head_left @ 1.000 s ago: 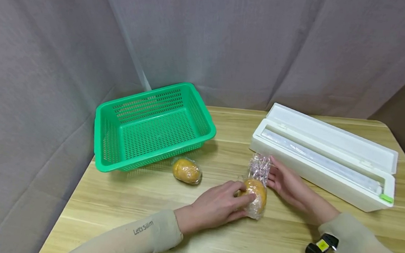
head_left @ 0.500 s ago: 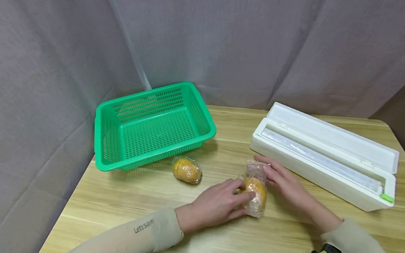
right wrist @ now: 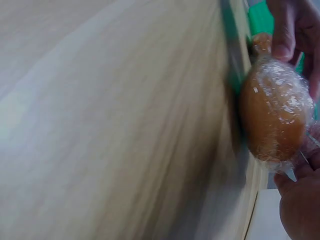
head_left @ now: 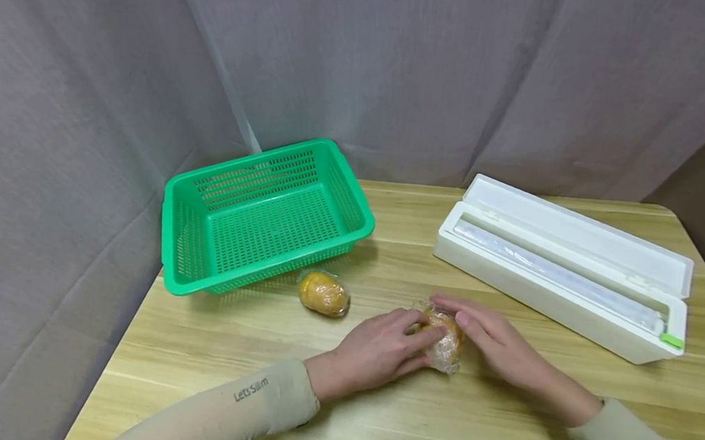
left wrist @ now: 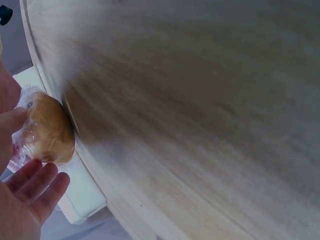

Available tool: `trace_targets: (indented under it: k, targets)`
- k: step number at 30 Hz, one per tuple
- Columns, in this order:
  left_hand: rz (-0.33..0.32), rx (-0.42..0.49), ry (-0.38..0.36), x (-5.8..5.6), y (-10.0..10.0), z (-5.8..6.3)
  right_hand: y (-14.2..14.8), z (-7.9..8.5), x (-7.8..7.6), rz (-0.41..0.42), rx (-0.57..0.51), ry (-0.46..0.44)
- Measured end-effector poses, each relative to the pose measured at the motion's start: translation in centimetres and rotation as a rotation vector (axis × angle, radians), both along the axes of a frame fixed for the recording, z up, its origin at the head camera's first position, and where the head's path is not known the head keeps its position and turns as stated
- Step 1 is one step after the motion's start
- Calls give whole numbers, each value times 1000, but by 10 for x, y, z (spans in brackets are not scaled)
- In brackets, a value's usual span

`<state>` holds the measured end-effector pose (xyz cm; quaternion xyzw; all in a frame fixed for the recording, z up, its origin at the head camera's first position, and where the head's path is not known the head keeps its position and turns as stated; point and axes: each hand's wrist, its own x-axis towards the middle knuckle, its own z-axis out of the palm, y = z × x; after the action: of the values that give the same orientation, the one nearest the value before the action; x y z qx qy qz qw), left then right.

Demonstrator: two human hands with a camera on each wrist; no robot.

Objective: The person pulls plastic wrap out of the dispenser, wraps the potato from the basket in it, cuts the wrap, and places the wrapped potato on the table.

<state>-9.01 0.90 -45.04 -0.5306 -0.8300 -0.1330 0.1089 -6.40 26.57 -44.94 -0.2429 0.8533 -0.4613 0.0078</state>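
Note:
An oval yellow-orange item wrapped in clear cling film (head_left: 448,351) lies on the table between both hands. My left hand (head_left: 379,351) holds it from the left, fingertips curled on its top and side. From the right, my right hand (head_left: 499,341) touches its far end with fairly straight fingers, at the film there. The right wrist view shows the wrapped oval item (right wrist: 275,110) close up, its film wrinkled and shiny on top. A second film-wrapped yellow oval item (head_left: 323,294) lies to the left, in front of the basket, touched by neither hand.
A green perforated basket (head_left: 361,229) stands at the back left. At the back right is a white cling film box (head_left: 547,300), lid up, with a film roll (head_left: 555,273) inside and a green tab at its right end. Grey curtains hang behind the wooden table (head_left: 390,433).
My right hand has brought the film flap from beyond the far end over onto the wrapped item, moving nearer to me. My left hand has stayed on it.

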Motion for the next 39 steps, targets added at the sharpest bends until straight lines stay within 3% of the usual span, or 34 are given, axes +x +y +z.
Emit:
trace_targets:
  k: [8, 13, 17, 26, 34, 39]
  targets:
    - [13, 63, 68, 0, 0, -1, 0, -5, 8, 32, 93, 73]
    - [-5, 96, 109, 0, 0, -1, 2, -10, 13, 52, 213, 162]
    - [-12, 51, 136, 1, 0, -1, 3, -15, 14, 78, 283, 226]
    - [9, -40, 204, 3, -2, -2, 1, -21, 17, 79, 363, 240]
    - [17, -106, 263, 5, -2, 0, 0, -24, 18, 58, 379, 289]
    - [16, -129, 260, 5, -3, 1, -1, -21, 18, 39, 343, 246]
